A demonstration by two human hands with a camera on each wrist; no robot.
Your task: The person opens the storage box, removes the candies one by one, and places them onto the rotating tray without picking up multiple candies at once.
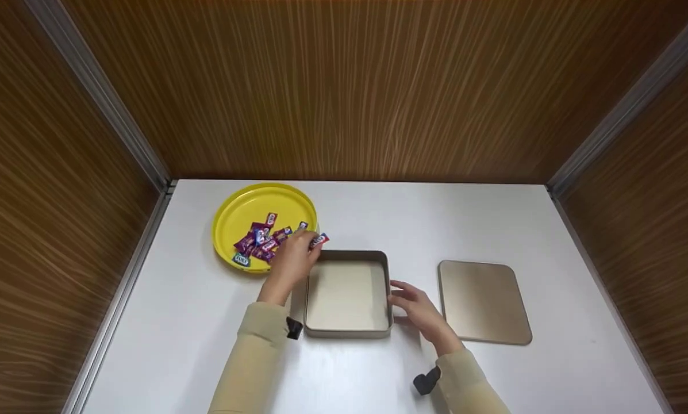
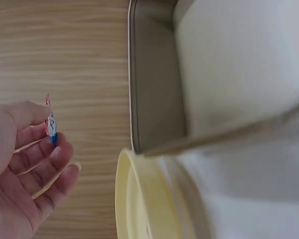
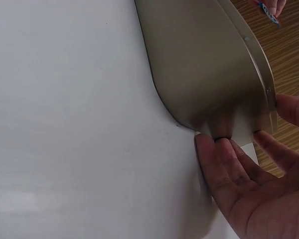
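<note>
My left hand (image 1: 293,257) pinches a small wrapped candy (image 1: 319,240), red, white and blue, between thumb and fingers. It is above the right edge of a round yellow tray (image 1: 226,210), near the back left corner of a square metal tin (image 1: 348,333). The left wrist view shows the candy held on edge at the fingertips. Several wrapped candies (image 1: 257,244), mostly purple, lie in the tray. My right hand (image 1: 421,310) touches the tin's right outer wall; in the right wrist view its fingertips (image 3: 208,144) rest against the metal. The tin's pale bottom shows.
A flat bronze-coloured lid (image 1: 484,302) lies on the white table (image 1: 355,379) to the right of my right hand. Wood-grain panels (image 1: 344,92) stand at the back and both sides. A black wrist device (image 1: 427,380) sits on the right sleeve.
</note>
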